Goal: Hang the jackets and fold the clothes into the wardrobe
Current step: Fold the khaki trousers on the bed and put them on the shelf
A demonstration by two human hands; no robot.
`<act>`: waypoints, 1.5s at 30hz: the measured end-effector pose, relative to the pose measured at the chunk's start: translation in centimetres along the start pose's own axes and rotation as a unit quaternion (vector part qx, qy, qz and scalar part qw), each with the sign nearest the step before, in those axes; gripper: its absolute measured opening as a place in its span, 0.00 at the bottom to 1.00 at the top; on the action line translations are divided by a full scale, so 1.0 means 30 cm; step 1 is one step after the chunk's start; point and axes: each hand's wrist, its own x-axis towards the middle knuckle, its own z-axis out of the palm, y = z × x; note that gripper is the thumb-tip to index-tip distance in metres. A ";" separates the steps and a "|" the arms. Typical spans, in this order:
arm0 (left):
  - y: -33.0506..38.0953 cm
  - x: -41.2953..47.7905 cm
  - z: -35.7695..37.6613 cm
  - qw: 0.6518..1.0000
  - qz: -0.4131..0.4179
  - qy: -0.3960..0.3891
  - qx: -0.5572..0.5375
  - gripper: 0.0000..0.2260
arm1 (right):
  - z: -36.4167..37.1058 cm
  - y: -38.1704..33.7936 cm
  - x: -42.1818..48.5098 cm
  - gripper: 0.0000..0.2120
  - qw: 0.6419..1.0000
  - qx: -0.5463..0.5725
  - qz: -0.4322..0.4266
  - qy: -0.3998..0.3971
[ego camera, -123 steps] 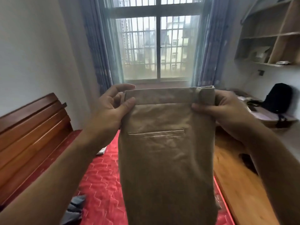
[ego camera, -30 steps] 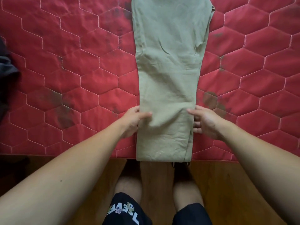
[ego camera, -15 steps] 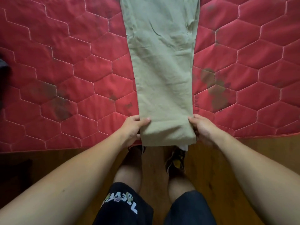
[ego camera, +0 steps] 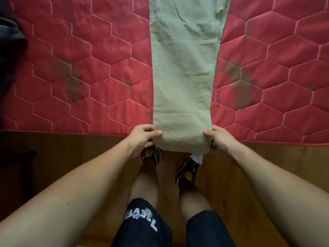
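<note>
- Where the frame is lowest, at its middle, my dark shorts (ego camera: 142, 227) with white print hang over my bare legs, and my shoes (ego camera: 187, 172) stand on the wooden floor (ego camera: 71, 150) just below the bed's edge.
- Above the shoes, my left hand (ego camera: 140, 138) pinches the left corner of the trousers (ego camera: 185, 77), thumb on top and fingers curled at the cloth's side.
- My right hand (ego camera: 220, 139) pinches the right corner the same way, so both grips are closed on the fabric, one at each side of the near end.
- That near end hangs past the front edge of the red quilted mattress (ego camera: 89, 77) and covers my toes; a small white piece shows under its right corner, and I cannot tell what it is.
- From my hands the trousers lie flat with their long axis running straight up the middle of the frame, widening as they go and leaving the picture at the top edge.
- Bare mattress lies to either side of the cloth, broad on the left and on the right, with dark stains near the right side of the fabric.
- At the upper left edge of the frame sits a dark garment (ego camera: 10, 41), well apart from the trousers.
</note>
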 end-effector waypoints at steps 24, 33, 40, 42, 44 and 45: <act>0.198 -0.365 0.007 0.998 -0.019 -0.037 -0.037 0.20 | -0.046 -0.106 -0.319 0.20 0.979 0.185 0.042 -0.079; 0.869 -0.130 -0.037 0.971 0.125 -0.075 -0.191 0.26 | -0.145 -0.835 -0.142 0.18 0.958 0.230 -0.128 -0.114; 0.648 0.218 0.011 0.986 0.122 0.063 0.099 0.21 | -0.061 -0.697 0.163 0.14 0.989 -0.056 -0.115 0.069; 0.604 0.221 0.021 0.986 0.132 0.070 0.079 0.23 | -0.033 -0.661 0.184 0.17 0.978 -0.076 -0.126 0.145; 0.585 0.208 0.027 0.990 0.113 0.072 0.052 0.22 | -0.018 -0.644 0.189 0.23 0.975 -0.040 -0.108 0.190; 0.583 0.201 0.025 0.991 0.105 0.072 0.043 0.21 | -0.016 -0.640 0.189 0.24 0.977 -0.006 -0.101 0.188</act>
